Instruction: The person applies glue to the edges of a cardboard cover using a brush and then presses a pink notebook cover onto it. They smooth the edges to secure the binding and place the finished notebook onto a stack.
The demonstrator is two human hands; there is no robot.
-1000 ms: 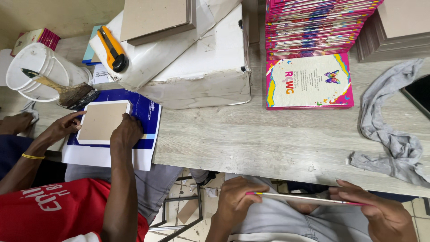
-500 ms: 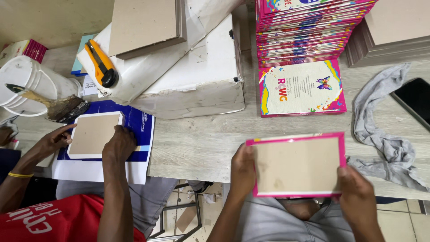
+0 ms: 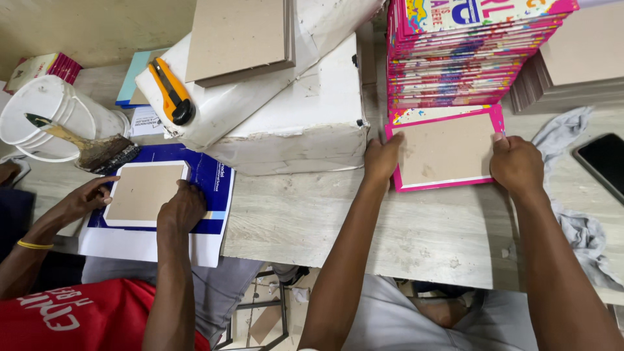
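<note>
I hold a pink-edged cover board (image 3: 446,149) by its two short sides, brown card face up, over the low pile of colourful covers on the table. My left hand (image 3: 382,158) grips its left edge and my right hand (image 3: 517,162) its right edge. Just behind it rises a tall stack of pink printed covers (image 3: 455,58). To my left a co-worker in a red shirt presses a brown card (image 3: 144,192) onto a blue sheet (image 3: 211,179) with both hands (image 3: 183,207).
A white wrapped box (image 3: 292,110) carries grey boards (image 3: 237,39) and an orange utility knife (image 3: 170,91). A white bucket (image 3: 45,114) with a glue brush (image 3: 84,143) stands far left. A grey cloth (image 3: 578,221), a dark phone (image 3: 601,162) and more grey boards (image 3: 578,58) lie at right.
I lifted the board from my lap, turned it card side up, and carried it forward onto the low pile by the tall stack. The co-worker's hands stayed pressing on the card.
</note>
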